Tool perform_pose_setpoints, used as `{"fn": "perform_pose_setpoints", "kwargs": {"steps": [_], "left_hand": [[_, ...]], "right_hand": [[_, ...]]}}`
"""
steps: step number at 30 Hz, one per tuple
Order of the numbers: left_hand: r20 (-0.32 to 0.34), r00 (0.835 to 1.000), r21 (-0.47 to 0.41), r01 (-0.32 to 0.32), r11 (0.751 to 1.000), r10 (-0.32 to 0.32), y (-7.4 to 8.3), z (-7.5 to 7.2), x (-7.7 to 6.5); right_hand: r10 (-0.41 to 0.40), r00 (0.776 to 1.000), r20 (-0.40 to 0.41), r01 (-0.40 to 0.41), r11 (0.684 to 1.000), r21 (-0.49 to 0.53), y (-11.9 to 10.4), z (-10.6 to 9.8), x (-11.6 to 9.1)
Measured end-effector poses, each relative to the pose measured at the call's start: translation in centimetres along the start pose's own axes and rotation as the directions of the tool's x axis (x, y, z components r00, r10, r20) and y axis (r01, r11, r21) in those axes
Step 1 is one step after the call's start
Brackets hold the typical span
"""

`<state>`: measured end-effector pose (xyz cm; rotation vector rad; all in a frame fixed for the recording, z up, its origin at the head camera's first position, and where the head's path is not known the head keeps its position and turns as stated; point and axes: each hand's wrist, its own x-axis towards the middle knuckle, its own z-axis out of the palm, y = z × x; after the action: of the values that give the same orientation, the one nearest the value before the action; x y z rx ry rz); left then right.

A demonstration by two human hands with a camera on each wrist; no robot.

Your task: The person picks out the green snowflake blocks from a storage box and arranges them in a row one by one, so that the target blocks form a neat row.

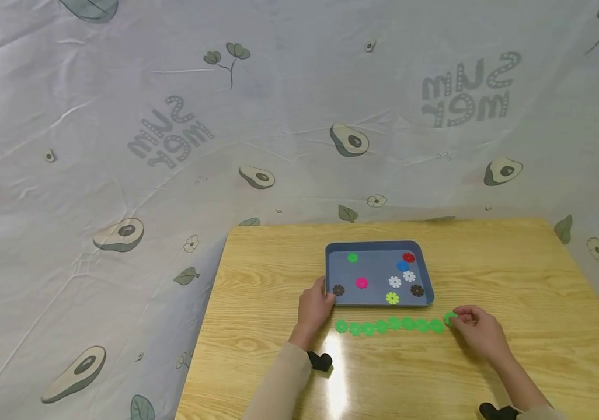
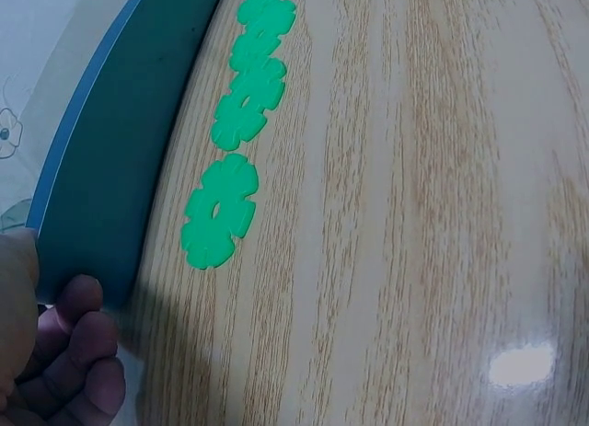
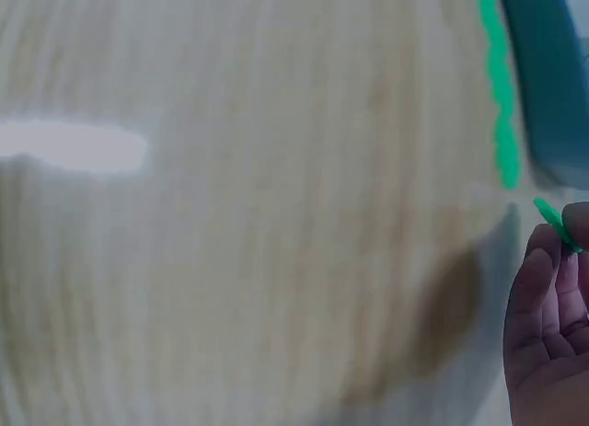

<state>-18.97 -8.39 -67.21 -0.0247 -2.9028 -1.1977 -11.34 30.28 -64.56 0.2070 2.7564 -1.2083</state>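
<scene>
My left hand [image 1: 314,307] grips the blue-grey tray [image 1: 378,303] at its front left corner, thumb over the rim and fingers curled against the outside wall. Between thumb and fingertips my right hand [image 1: 480,333] pinches a green notched plastic disc [image 1: 450,318], tilted in the right wrist view [image 3: 556,225] and held at the right end of a row. That row of green notched discs [image 1: 381,326] lies flat on the table along the tray's front side. The disc at its left end [image 2: 221,211] stands slightly apart from its neighbours in the left wrist view.
Inside the tray lie several loose discs: a green one [image 1: 352,258], a pink one [image 1: 362,283], a yellow one [image 1: 392,298], a blue one [image 1: 402,266], a red one [image 1: 408,257], plus white and brown ones. The wooden table [image 1: 515,274] meets a patterned curtain [image 1: 299,116] behind.
</scene>
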Motion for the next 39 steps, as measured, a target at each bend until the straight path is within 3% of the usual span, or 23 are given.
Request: {"fn": "perform_pose_setpoints", "kwargs": {"steps": [6, 19, 28, 35, 39], "left_hand": [[0.002, 1.000, -0.003, 0.000, 1.000, 0.000, 0.0, 0.1, -0.1], [0.003, 1.000, -0.011, -0.001, 1.000, 0.001, 0.0, 0.0, 0.0], [0.000, 1.000, -0.019, 0.002, 1.000, -0.002, 0.0, 0.1, 0.0], [0.013, 1.000, -0.007, 0.014, 1.000, -0.014, 0.1, 0.0, 0.0], [-0.002, 1.000, -0.008, -0.004, 1.000, 0.004, 0.1, 0.0, -0.1]], "right_hand": [[0.007, 1.000, 0.013, -0.006, 1.000, -0.019, 1.0, 0.4, -0.1], [-0.050, 0.999, -0.004, 0.049, 0.994, -0.098, 0.4, 1.0, -0.4], [-0.060, 0.998, -0.033, 0.057, 0.995, -0.086, 0.7, 0.6, 0.0], [-0.115, 0.988, -0.104, 0.109, 0.992, -0.060, -2.0, -0.5, 1.8], [-0.142, 0.984, -0.105, 0.139, 0.990, -0.033, -4.5, 0.0, 3.8]]}}
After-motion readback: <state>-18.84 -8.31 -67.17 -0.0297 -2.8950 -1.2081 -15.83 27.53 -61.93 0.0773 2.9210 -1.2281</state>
